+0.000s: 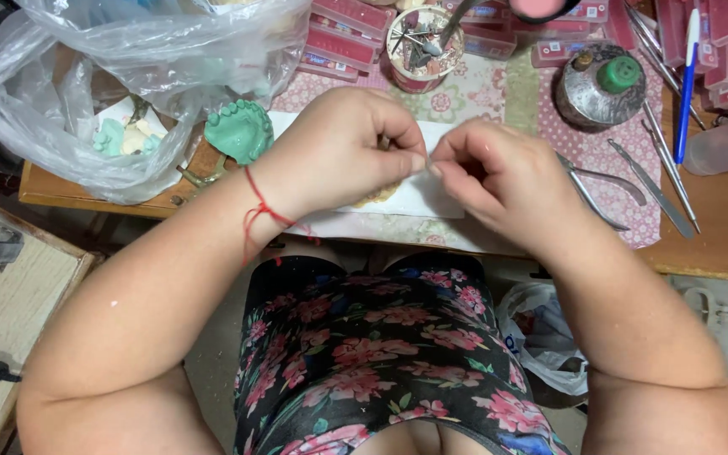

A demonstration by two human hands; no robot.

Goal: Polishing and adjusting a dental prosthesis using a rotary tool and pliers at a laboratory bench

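My left hand (pixel 343 147) and my right hand (pixel 499 181) meet fingertip to fingertip over a white paper sheet (pixel 419 198) at the table's front edge. Both pinch something very small between thumb and forefinger; the item itself is hidden by the fingers. A pale yellowish piece (pixel 378 196) lies on the sheet just under my left hand. A red thread is tied round my left wrist. A green dental cast (pixel 239 131) lies left of my left hand.
A clear plastic bag (pixel 128 76) with more casts fills the back left. Metal pliers (pixel 604 190), slim steel instruments (pixel 663 168), a blue pen (pixel 686 84), a metal burner with green cap (pixel 602 84), a tool cup (pixel 423 46) and pink boxes (pixel 343 38) stand behind.
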